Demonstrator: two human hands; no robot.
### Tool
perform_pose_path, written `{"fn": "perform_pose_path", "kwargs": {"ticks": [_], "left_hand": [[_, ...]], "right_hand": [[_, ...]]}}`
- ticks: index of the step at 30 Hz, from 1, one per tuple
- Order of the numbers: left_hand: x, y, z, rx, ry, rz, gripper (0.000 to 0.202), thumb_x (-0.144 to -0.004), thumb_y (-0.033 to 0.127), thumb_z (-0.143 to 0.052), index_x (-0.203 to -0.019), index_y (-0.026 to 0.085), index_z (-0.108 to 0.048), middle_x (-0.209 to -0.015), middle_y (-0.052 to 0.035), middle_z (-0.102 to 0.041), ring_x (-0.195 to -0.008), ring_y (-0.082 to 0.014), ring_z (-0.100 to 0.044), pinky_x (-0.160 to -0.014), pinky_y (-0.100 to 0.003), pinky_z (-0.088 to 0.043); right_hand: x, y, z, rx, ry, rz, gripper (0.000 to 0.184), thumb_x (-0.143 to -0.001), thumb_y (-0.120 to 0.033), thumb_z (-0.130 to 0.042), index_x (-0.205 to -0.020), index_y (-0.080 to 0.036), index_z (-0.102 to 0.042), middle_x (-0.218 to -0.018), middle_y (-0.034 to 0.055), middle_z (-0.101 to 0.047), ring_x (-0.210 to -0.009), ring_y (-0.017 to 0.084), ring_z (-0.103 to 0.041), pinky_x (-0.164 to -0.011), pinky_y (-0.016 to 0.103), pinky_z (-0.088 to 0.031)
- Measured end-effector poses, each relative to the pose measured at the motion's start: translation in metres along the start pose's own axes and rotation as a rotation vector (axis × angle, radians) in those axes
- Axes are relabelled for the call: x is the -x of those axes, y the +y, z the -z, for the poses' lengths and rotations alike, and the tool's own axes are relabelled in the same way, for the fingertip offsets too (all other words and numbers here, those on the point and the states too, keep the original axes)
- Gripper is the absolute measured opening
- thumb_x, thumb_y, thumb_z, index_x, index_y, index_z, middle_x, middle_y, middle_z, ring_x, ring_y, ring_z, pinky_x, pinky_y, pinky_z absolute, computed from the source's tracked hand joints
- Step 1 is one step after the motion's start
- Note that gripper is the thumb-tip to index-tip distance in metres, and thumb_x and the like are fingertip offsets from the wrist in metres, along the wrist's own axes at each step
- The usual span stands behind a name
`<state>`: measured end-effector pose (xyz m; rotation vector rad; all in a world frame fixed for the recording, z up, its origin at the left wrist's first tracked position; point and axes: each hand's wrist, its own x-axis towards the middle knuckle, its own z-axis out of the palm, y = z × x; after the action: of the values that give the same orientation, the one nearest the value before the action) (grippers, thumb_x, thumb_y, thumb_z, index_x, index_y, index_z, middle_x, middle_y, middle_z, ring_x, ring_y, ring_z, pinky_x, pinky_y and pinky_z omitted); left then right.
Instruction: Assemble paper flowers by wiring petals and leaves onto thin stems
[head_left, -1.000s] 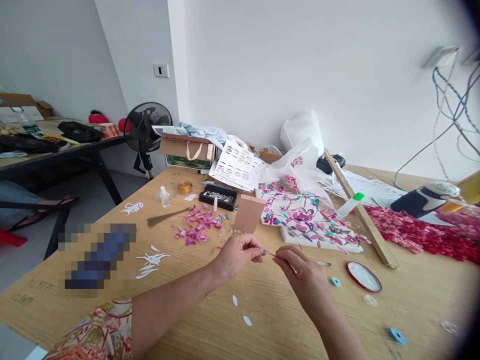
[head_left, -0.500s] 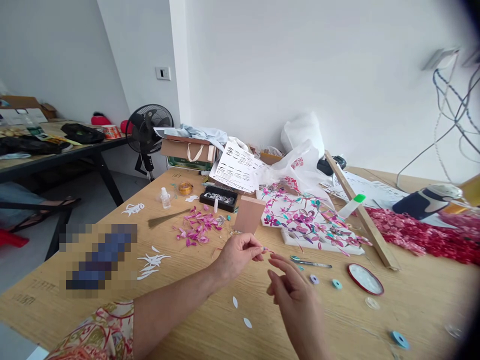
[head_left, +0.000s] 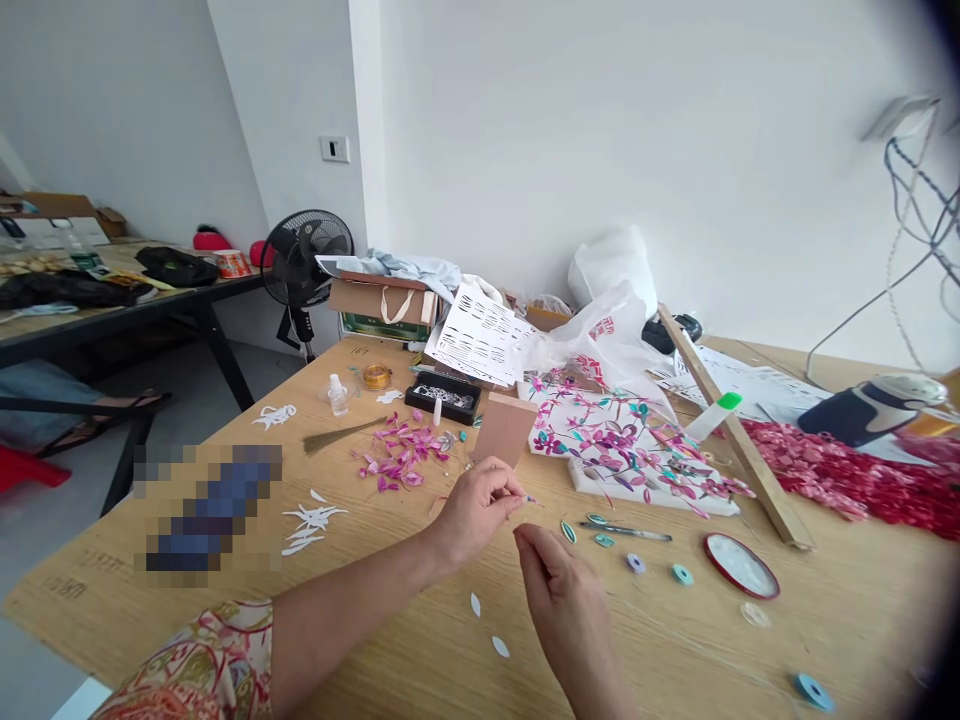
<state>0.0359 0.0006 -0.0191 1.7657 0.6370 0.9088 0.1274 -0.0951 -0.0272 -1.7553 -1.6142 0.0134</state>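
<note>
Over the middle of the table, my left hand point(head_left: 480, 508) pinches a tiny thin piece with a pink and blue tip point(head_left: 531, 499); its exact kind is too small to tell. My right hand point(head_left: 561, 585) is just below and to the right, thumb and forefinger pressed together; whatever they hold, perhaps nothing, does not show. Right of my hands lie a green-edged leaf point(head_left: 568, 531), a pair of tweezers point(head_left: 630, 532) and a lilac thread spool point(head_left: 636, 563). Two white leaf-shaped cutouts point(head_left: 500, 647) rest below my left hand. Behind it leans a small wooden board point(head_left: 504, 428).
Pink petals point(head_left: 401, 455) and white cutouts point(head_left: 309, 525) lie to the left. Finished-looking flower sprigs stick in a white foam block point(head_left: 660, 490). A wooden bar point(head_left: 750, 450), a red-rimmed round dish point(head_left: 741, 566), and a blue spool point(head_left: 814, 691) are at the right.
My right hand has moved down and slightly left, and its spread fingers have closed into a pinch. My left hand keeps its pinch. The view has shifted slightly.
</note>
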Motion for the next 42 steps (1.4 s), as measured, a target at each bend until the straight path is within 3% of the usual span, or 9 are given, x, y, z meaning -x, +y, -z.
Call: {"fn": "perform_pose_path", "kwargs": {"ticks": [5,10,15,18,22,26,32,36,42], "left_hand": [[0.001,0.005,0.006,-0.396,-0.176,-0.239,0.018,-0.079,0.018,-0.046,-0.068,0.016,-0.06,-0.071,-0.003,-0.052,-0.069,-0.0128,-0.049,-0.064,-0.023,-0.037],[0.001,0.019,0.011,-0.175,-0.454,-0.225,0.012,-0.075,0.017,-0.054,-0.067,0.015,-0.063,-0.068,-0.0017,-0.055,-0.068,-0.0112,-0.051,-0.064,-0.021,-0.037],[0.006,0.03,0.013,0.323,-0.347,0.213,0.012,-0.066,0.023,-0.062,-0.066,0.011,-0.061,-0.058,0.0021,-0.049,-0.053,-0.0063,-0.043,-0.051,-0.019,-0.034],[0.007,0.032,0.011,0.536,-0.241,0.332,0.018,-0.063,0.027,-0.065,-0.066,0.011,-0.058,-0.056,0.0031,-0.048,-0.05,-0.0052,-0.042,-0.05,-0.018,-0.033],[0.002,0.025,0.008,0.463,-0.098,0.278,0.015,-0.067,0.026,-0.06,-0.066,0.012,-0.055,-0.054,0.004,-0.045,-0.049,-0.0055,-0.04,-0.049,-0.019,-0.033],[-0.003,0.011,0.007,-0.06,-0.034,-0.012,0.008,-0.073,0.015,-0.052,-0.067,0.013,-0.058,-0.061,0.0012,-0.049,-0.058,-0.0085,-0.045,-0.056,-0.02,-0.035],[0.003,0.017,0.009,-0.43,-0.401,-0.255,0.014,-0.078,0.014,-0.049,-0.073,0.014,-0.062,-0.073,-0.0034,-0.056,-0.07,-0.0117,-0.049,-0.065,-0.022,-0.037],[0.007,0.035,0.011,-0.064,-0.515,-0.089,0.008,-0.072,0.016,-0.057,-0.067,0.014,-0.062,-0.068,-0.0007,-0.055,-0.065,-0.0089,-0.049,-0.06,-0.019,-0.036],[0.006,0.036,0.011,0.326,-0.167,0.255,0.01,-0.069,0.021,-0.057,-0.067,0.012,-0.057,-0.053,0.004,-0.045,-0.049,-0.0057,-0.041,-0.048,-0.018,-0.033]], "right_hand": [[-0.011,0.002,0.03,0.129,-0.139,0.122,0.032,-0.085,-0.027,-0.034,-0.067,-0.02,-0.059,-0.056,0.0019,-0.055,-0.055,0.014,-0.05,-0.05,0.023,-0.034],[-0.039,0.018,0.062,-0.032,-0.301,0.06,0.024,-0.082,-0.03,-0.042,-0.068,-0.021,-0.06,-0.061,0.001,-0.056,-0.059,0.014,-0.05,-0.054,0.023,-0.035],[-0.04,0.042,0.044,-0.526,-0.319,-0.193,0.023,-0.075,-0.036,-0.052,-0.063,-0.018,-0.059,-0.06,-0.0009,-0.053,-0.059,0.012,-0.046,-0.055,0.022,-0.036],[-0.024,0.054,0.019,-0.741,-0.243,-0.323,0.021,-0.072,-0.038,-0.057,-0.065,-0.018,-0.061,-0.055,-0.0033,-0.047,-0.052,0.009,-0.039,-0.048,0.02,-0.032],[-0.001,0.05,-0.005,-0.796,-0.219,-0.393,0.024,-0.073,-0.041,-0.055,-0.07,-0.018,-0.062,-0.048,-0.0048,-0.042,-0.046,0.009,-0.036,-0.043,0.02,-0.03],[0.011,0.022,0.005,-0.507,-0.227,-0.232,0.025,-0.077,-0.038,-0.05,-0.069,-0.018,-0.063,-0.063,0.0015,-0.059,-0.057,0.014,-0.051,-0.05,0.022,-0.038],[-0.019,0.008,0.063,-0.093,-0.204,0.075,0.023,-0.08,-0.031,-0.045,-0.072,-0.021,-0.064,-0.063,0.0029,-0.06,-0.058,0.015,-0.054,-0.052,0.023,-0.039],[-0.04,0.034,0.066,-0.246,-0.222,-0.065,0.021,-0.077,-0.035,-0.05,-0.07,-0.02,-0.063,-0.068,0.0021,-0.062,-0.064,0.015,-0.055,-0.059,0.023,-0.042],[-0.011,0.051,0.016,-0.536,-0.217,-0.23,0.025,-0.074,-0.04,-0.053,-0.065,-0.018,-0.062,-0.064,0.0016,-0.062,-0.062,0.015,-0.056,-0.056,0.022,-0.045]]}}
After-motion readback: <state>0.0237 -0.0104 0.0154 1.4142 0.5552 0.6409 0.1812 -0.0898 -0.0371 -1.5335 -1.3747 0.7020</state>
